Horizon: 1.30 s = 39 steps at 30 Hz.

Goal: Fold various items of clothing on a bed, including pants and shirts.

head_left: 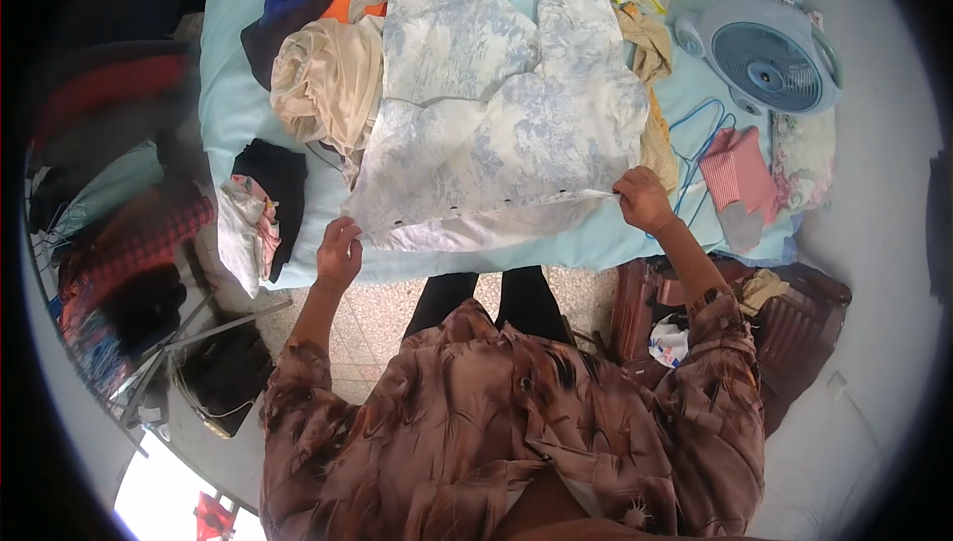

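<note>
1 blue-white shirt [506,134], 1 fan [769,60], 2 hangers [700,139]. Left hand [340,253] curled, gripping shirt hem; right hand [643,199] pinches hem, fingers closed.

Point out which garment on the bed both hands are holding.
The white-and-pale-blue patterned shirt, spread flat; left hand and right hand grip its hem. The other clothes lie bunched, untouched.
</note>
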{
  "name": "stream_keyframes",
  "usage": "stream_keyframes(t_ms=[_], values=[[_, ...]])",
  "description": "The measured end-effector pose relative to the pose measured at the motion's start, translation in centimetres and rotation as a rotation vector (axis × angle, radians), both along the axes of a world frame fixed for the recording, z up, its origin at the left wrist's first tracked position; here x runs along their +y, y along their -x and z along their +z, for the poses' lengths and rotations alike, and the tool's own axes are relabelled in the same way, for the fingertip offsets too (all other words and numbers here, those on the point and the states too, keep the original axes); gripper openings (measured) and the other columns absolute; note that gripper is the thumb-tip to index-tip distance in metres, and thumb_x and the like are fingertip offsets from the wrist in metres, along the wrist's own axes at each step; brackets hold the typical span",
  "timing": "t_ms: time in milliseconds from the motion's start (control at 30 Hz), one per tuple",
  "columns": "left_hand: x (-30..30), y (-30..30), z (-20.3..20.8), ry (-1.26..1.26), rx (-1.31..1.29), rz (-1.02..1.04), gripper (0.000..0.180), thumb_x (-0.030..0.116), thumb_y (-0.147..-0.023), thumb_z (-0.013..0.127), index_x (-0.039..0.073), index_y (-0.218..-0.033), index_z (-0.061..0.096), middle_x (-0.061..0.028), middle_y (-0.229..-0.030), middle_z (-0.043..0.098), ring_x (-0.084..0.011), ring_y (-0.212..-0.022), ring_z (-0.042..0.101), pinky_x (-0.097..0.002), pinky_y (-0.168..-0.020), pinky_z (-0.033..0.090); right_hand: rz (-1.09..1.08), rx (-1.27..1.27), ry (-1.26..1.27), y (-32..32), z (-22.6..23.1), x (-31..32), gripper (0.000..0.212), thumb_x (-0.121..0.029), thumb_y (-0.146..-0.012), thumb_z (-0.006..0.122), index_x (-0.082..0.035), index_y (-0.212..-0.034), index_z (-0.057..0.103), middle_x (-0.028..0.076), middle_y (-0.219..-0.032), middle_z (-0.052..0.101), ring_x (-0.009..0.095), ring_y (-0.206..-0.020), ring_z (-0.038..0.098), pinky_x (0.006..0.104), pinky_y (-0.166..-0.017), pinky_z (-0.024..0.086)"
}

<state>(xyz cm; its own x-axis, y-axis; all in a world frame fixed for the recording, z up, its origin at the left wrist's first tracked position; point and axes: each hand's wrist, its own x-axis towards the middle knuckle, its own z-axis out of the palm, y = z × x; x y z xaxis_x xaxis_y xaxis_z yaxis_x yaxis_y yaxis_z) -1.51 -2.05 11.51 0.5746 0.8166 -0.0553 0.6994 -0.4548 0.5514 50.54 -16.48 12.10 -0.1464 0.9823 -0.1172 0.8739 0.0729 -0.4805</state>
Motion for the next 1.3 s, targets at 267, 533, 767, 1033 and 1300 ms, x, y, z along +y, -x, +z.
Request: stream_keyframes(t_ms=[267, 533, 767, 1033, 1300], values=[[-3.2, 2.6, -5.8, -0.015, 0.182, -0.143, 0.026, 0.0, -0.067, 0.052, 0.009, -0.092, 0.055, -0.0122, -0.103, 0.051, -0.0293, -0.095, 0.05, -0.0383, -0.077, 0.046, -0.025, -0.036, -0.062, 2.6, -3.8, -2.5, 0.019, 0.0, -0.06, 0.05, -0.006, -0.076, 0.056, 0.009, -0.088, 0.053, 0.028, -0.087, 0.05, 0.0373, -0.081, 0.038], [1.0, -7.5, -4.2, 0.393, 0.89, -0.246, 0.028, 0.015, -0.07, 0.049, 0.011, -0.098, 0.054, -0.013, -0.087, 0.06, -0.0286, -0.08, 0.06, -0.0405, -0.07, 0.047, -0.097, -0.135, -0.082, 2.1, -7.2, -4.9, 0.022, -0.001, -0.062, 0.049, -0.006, -0.081, 0.058, 0.01, -0.087, 0.055, 0.028, -0.085, 0.051, 0.0372, -0.074, 0.041], [-2.3, -15.3, -5.9, 0.024, 0.286, -0.413, 0.028, 0.007, -0.067, 0.05, 0.009, -0.095, 0.051, -0.0107, -0.092, 0.053, -0.0268, -0.086, 0.053, -0.0347, -0.065, 0.049, -1.49, 1.535, 0.483, -1.3, -12.6, -2.8, 0.017, -0.019, -0.077, 0.051, -0.006, -0.088, 0.052, 0.008, -0.08, 0.056, 0.024, -0.078, 0.053, 0.0379, -0.072, 0.044], [-3.4, -12.1, -6.4, 0.382, 0.617, -0.176, 0.037, 0.01, -0.072, 0.044, 0.008, -0.109, 0.046, -0.0157, -0.098, 0.054, -0.0332, -0.082, 0.057, -0.0407, -0.068, 0.048, -1.344, 1.303, 0.318, -5.5, -8.9, -2.3, 0.038, -0.011, -0.072, 0.049, -0.007, -0.11, 0.048, 0.007, -0.087, 0.056, 0.017, -0.071, 0.056, 0.0287, -0.058, 0.049], [4.3, -13.2, -5.5, 0.112, 0.314, 0.191, 0.029, 0.02, -0.081, 0.041, 0.015, -0.11, 0.046, -0.0147, -0.068, 0.06, -0.0333, -0.064, 0.058, -0.0415, -0.059, 0.047, -0.495, 0.085, -0.296, 1.8, -3.5, 0.2, 0.032, 0.0, -0.06, 0.054, -0.003, -0.092, 0.054, 0.015, -0.089, 0.054, 0.033, -0.087, 0.049, 0.0396, -0.077, 0.037]])
